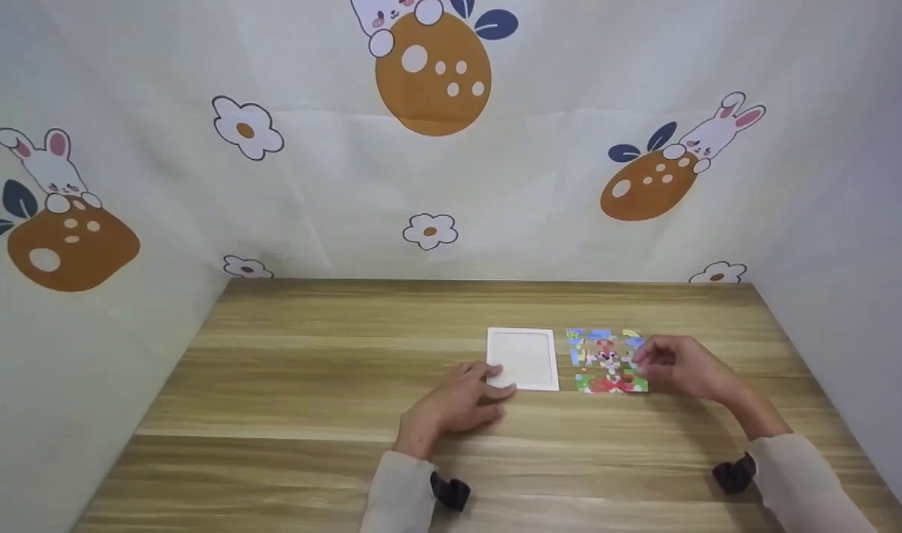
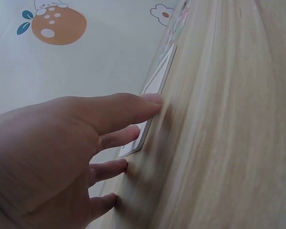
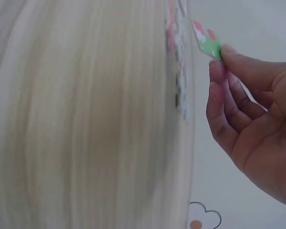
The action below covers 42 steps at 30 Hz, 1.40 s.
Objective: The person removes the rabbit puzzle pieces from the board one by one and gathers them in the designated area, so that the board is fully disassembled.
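My left hand touches the lower left corner and near edge of a white puzzle frame, its fingers loosely spread. In the left wrist view, the thumb of that hand lies over the thin edge of the frame. To the right of the frame lie colourful jigsaw puzzle pieces showing a cartoon animal, with gaps between some of them. My right hand is at their right side. In the right wrist view, this hand pinches a green puzzle piece with red marks, raised off the table.
The wood-grain table extends around both hands. A pale curtain printed with rabbits, oranges and flowers stands behind it and at both sides. Dark bands hang at the cuffs of the light sleeves.
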Each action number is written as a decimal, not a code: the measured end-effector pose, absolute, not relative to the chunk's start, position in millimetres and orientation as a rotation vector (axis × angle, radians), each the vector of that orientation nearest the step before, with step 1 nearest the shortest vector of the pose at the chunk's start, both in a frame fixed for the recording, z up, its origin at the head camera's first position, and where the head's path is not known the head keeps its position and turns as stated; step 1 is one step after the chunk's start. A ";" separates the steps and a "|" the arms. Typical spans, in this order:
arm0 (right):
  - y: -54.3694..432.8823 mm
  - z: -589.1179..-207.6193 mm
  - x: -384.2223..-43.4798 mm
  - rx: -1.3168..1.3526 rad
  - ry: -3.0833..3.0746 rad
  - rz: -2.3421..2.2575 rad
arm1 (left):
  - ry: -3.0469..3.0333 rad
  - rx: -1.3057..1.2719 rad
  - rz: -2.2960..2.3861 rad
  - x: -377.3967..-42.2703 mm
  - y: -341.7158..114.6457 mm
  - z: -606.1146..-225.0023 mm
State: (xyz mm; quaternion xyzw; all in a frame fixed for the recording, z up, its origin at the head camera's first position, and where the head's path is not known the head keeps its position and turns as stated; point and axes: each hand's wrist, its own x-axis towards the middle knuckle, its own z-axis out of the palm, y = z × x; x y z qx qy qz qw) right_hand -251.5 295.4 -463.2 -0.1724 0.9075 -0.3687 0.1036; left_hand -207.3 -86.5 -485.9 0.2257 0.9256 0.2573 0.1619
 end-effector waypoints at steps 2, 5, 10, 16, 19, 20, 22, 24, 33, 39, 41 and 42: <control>299.6 -466.2 -252.8 -0.512 2.673 -1.081 | 2.639 0.642 0.738 -207.6 -86.5 -486.0; 304.4 -469.7 -253.7 -0.500 2.674 -1.068 | 2.637 0.647 0.732 -207.2 -86.7 -486.1; 308.0 -472.0 -254.0 -0.456 2.644 -1.086 | 2.641 0.667 0.746 -206.8 -88.2 -486.3; 306.3 -473.7 -252.6 -0.387 2.639 -1.076 | 2.641 0.681 0.752 -207.9 -89.7 -486.5; 305.0 -474.6 -251.4 -0.363 2.646 -1.055 | 2.637 0.680 0.757 -208.2 -89.6 -486.9; 304.4 -474.8 -250.9 -0.365 2.646 -1.050 | 2.637 0.680 0.757 -208.5 -89.6 -487.1; 302.5 -474.8 -249.6 -0.355 2.655 -1.030 | 2.634 0.675 0.756 -208.9 -89.6 -487.1; 300.7 -474.7 -248.2 -0.351 2.671 -1.007 | 2.636 0.682 0.753 -209.6 -90.0 -487.5; 297.9 -475.1 -247.8 -0.323 2.700 -0.942 | 2.643 0.683 0.751 -210.5 -88.5 -489.0; 295.7 -474.8 -246.9 -0.357 2.706 -0.956 | 2.664 0.724 0.757 -210.1 -90.8 -484.3; 295.3 -474.4 -246.8 -0.370 2.712 -0.959 | 2.688 0.756 0.770 -210.2 -92.4 -482.1; 295.0 -474.5 -246.7 -0.379 2.713 -0.957 | 2.703 0.771 0.782 -210.2 -93.5 -480.7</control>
